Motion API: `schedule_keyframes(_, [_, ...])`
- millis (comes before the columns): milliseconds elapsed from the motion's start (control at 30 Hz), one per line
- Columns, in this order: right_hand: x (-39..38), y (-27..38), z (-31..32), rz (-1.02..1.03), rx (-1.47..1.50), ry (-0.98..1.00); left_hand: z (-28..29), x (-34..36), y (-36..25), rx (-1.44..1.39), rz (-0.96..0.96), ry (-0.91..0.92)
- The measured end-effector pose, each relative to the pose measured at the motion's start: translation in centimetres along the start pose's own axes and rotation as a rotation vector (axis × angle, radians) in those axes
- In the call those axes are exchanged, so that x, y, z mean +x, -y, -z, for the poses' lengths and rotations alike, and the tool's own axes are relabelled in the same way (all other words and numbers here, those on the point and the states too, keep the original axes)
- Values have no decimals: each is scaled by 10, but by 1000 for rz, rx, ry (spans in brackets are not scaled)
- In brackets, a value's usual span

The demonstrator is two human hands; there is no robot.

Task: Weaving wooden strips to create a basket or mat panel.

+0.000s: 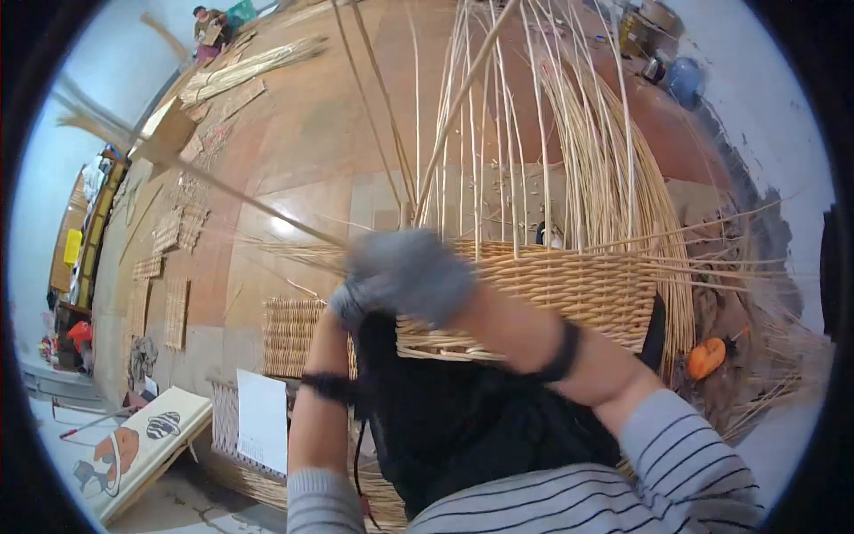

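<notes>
A half-woven wicker basket rests on its side across my lap, with long pale stakes rising from its far edge. Both hands wear grey gloves and meet at its left corner. My right hand is smeared by motion and lies over the left. Its fingers look closed around a long wicker rod, which runs off to the upper left. Just under it, my left hand is close to the basket corner; its fingers are mostly hidden. Black cloth covers my lap below the basket.
A bundle of loose rods lies beyond the basket to the right. Woven panels are on the floor at left, near a white paper sheet. An orange object sits at right. Another person is far off, upper left.
</notes>
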State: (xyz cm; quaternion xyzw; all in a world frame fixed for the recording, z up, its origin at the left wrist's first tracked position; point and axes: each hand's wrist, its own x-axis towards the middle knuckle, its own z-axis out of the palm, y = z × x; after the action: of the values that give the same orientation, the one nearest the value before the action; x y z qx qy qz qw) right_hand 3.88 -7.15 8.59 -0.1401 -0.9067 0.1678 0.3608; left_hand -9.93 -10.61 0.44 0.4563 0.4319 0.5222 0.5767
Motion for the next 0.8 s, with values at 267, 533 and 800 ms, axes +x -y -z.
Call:
schedule_keyframes(267, [-23,2,-14,-49,-10,-201,52,45,27,753,-180,520])
schedule_keyframes(533, [-155,-82,50,-1302,970,-777,26,37,7,315,-11,361])
schedule_keyframes(800, [-149,-82,53,-1342,876,-579,-37,42,37,898,-185,-11])
